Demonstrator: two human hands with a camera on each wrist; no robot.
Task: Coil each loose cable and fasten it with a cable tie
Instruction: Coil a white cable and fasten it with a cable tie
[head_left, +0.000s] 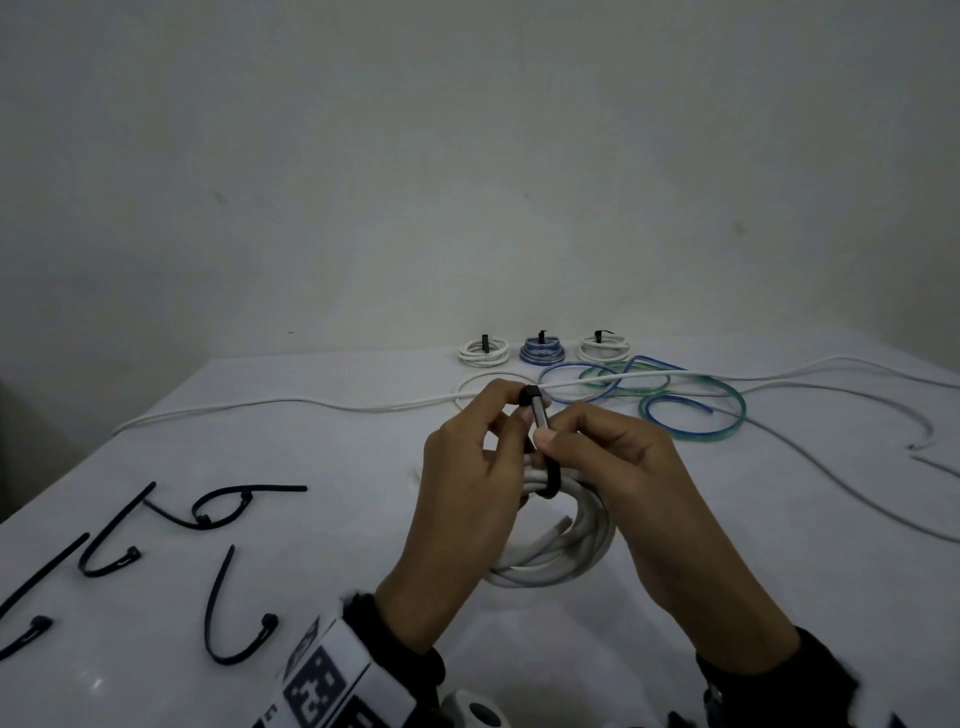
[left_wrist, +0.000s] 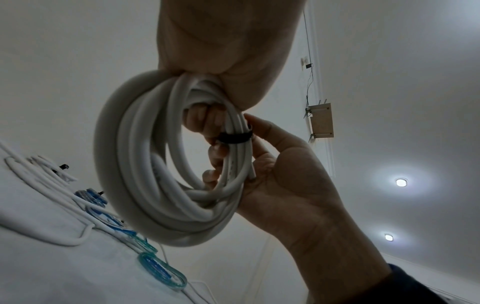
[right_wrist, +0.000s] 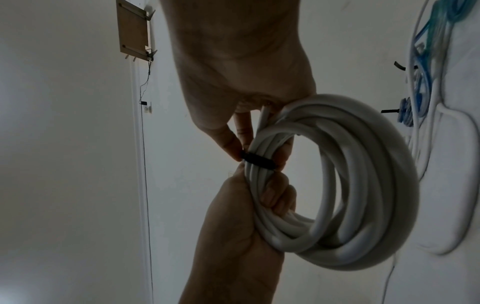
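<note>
Both hands hold a coil of white cable (head_left: 561, 556) just above the white table (head_left: 311, 571). A black cable tie (head_left: 551, 478) is wrapped round the coil's upper side, its tail rising between the hands. My left hand (head_left: 511, 410) pinches the tie's top end while its lower fingers curl round the coil (right_wrist: 363, 185). My right hand (head_left: 550, 436) pinches the tie's tail just above the coil. In the wrist views the tie (left_wrist: 235, 137) (right_wrist: 257, 160) sits as a tight band round the strands (left_wrist: 135, 164).
Several loose black cable ties (head_left: 228, 613) lie at the table's front left. Three tied coils (head_left: 484, 351) (head_left: 542, 349) (head_left: 604, 347) stand at the back. Loose blue and green cables (head_left: 691, 410) and long white cables (head_left: 311, 402) trail across the far and right side.
</note>
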